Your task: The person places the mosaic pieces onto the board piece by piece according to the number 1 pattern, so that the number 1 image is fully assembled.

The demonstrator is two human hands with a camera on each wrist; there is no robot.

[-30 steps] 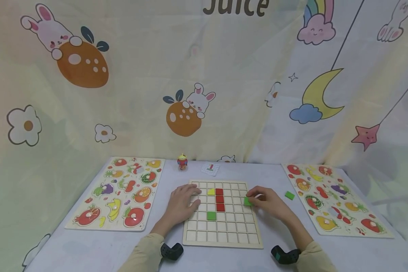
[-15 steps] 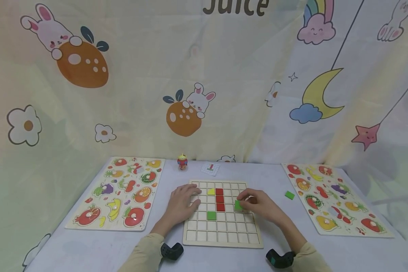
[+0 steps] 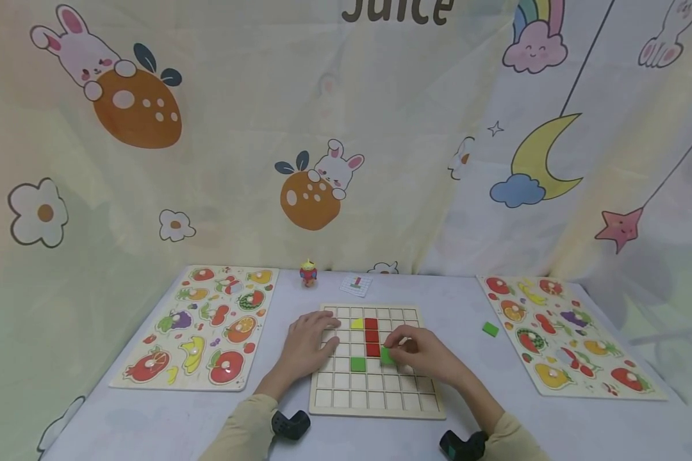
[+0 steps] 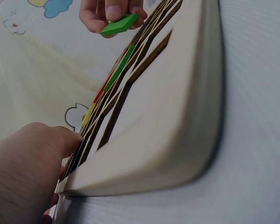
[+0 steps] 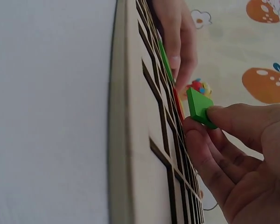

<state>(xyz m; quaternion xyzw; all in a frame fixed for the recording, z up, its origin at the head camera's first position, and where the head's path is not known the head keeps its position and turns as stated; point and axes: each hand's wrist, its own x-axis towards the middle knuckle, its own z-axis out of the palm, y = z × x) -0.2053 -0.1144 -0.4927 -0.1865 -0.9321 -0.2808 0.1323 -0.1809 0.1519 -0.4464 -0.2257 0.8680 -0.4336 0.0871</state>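
Note:
My right hand [image 3: 423, 353] pinches a green square tile [image 5: 199, 106] between thumb and fingers, over the wooden grid board [image 3: 375, 411]. In the left wrist view that held tile [image 4: 120, 25] shows raised above the board's surface. My left hand [image 3: 307, 346] rests with relaxed fingers on the board's left edge. Set in the grid are a yellow piece [image 3: 357, 324], a column of red tiles [image 3: 371, 337] and one green tile [image 3: 358, 364], which lies below and left of the reds.
Another green tile [image 3: 490, 329] lies on the table right of the board. Fruit puzzle boards stand at left [image 3: 193, 378] and right [image 3: 605, 389]. Behind the grid are a small toy figure [image 3: 308, 273] and a pattern card [image 3: 355, 285]. A printed cloth [image 3: 225, 128] hangs behind the table.
My right hand has carried the green tile leftward across the board, from its right edge to just right of and below the red column. The left hand has stayed in place.

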